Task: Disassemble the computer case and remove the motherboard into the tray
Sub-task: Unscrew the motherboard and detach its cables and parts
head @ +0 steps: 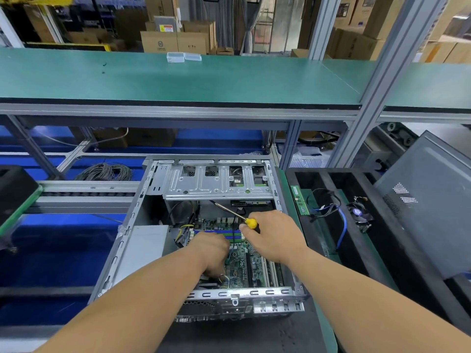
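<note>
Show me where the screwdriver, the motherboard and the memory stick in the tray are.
screwdriver [251, 222]: head view, on its yellow handle.
motherboard [238, 267]: head view, on the bare green board between the hands.
memory stick [299, 200]: head view, on the middle of its green strip.

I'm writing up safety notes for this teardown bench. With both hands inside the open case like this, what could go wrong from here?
The right hand holds the screwdriver with its shaft pointing across the case; a slip could scrape the motherboard. The left hand rests on the board near thin wires, which could snag or tear if it pulls back. Both forearms cross the case's metal rim, so a quick withdrawal may scrape skin.
</note>
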